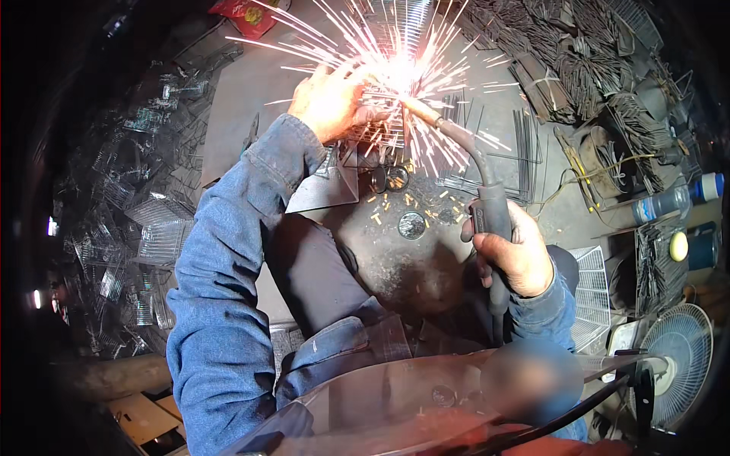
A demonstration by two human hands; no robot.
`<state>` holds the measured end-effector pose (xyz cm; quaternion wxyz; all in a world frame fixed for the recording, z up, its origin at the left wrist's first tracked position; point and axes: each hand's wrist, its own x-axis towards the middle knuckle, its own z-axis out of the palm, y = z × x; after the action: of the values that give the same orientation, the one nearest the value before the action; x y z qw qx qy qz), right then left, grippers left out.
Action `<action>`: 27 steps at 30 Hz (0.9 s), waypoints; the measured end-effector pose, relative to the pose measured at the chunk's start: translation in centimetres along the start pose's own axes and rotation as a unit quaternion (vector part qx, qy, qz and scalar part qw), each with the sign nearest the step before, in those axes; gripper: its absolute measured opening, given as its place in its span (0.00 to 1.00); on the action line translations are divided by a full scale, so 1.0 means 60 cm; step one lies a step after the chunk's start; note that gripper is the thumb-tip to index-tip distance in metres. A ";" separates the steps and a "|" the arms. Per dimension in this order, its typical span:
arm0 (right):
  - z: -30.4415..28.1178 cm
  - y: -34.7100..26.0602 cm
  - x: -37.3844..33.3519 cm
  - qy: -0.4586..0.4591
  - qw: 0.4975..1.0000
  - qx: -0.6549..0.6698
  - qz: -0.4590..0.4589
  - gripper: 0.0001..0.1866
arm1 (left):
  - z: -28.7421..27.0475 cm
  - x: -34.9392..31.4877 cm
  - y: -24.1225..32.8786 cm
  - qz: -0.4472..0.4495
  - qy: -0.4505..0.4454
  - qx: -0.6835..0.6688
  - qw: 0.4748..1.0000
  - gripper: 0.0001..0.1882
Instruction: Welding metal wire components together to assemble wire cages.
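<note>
Closest to me there's a see-through, slightly pinkish curved visor (395, 391) cutting across the bottom, plus a round white fan with bluish blades (673, 365) off to the right. My right hand (517, 254) is wrapped around the black handle of a welding torch with a bent metal neck (494, 207), fingers curled in snug. Bit past that, the grey floor (380, 262) is littered with stubby yellowish bits (376, 218) around a small round dark dish (411, 225). My left hand (331, 102) is farther out, fingers partly bent beside a silvery metal wire grid (392, 138); glare's so harsh I can't tell if they're actually pinching it. The grid's right at the torch tip, white-hot sparks (401, 76) spraying everywhere. Way back: bundled dark metal rods (601, 64) on the right, shiny red bag (255, 17) up left.
</note>
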<state>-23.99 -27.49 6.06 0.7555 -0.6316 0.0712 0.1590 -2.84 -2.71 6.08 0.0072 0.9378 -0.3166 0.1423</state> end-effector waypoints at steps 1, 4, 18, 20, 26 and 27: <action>-0.003 0.004 0.002 -0.015 1.000 0.004 -0.003 0.16 | 0.002 -0.002 0.000 0.041 0.056 0.004 0.998 0.34; 0.000 0.004 0.003 -0.025 1.000 0.011 -0.009 0.17 | 0.000 -0.002 0.006 0.012 0.034 0.044 0.998 0.35; -0.006 0.009 0.013 -0.029 0.999 0.032 0.002 0.17 | -0.001 -0.001 0.006 -0.014 0.015 0.056 0.998 0.37; -0.019 0.018 0.022 -0.041 0.997 0.066 0.015 0.22 | -0.005 -0.006 0.003 -0.004 0.033 0.041 0.999 0.37; -0.014 0.021 0.011 -0.034 0.997 0.064 0.012 0.22 | 0.001 -0.007 -0.001 0.024 0.064 -0.002 0.998 0.35; -0.012 0.021 0.008 -0.026 0.998 0.060 0.015 0.20 | 0.003 -0.006 -0.002 0.024 0.063 -0.001 0.998 0.35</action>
<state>-23.90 -27.95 4.61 0.7910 -0.5798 0.0706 0.1822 -3.00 -2.39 5.84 0.0249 0.9192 -0.3376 0.2012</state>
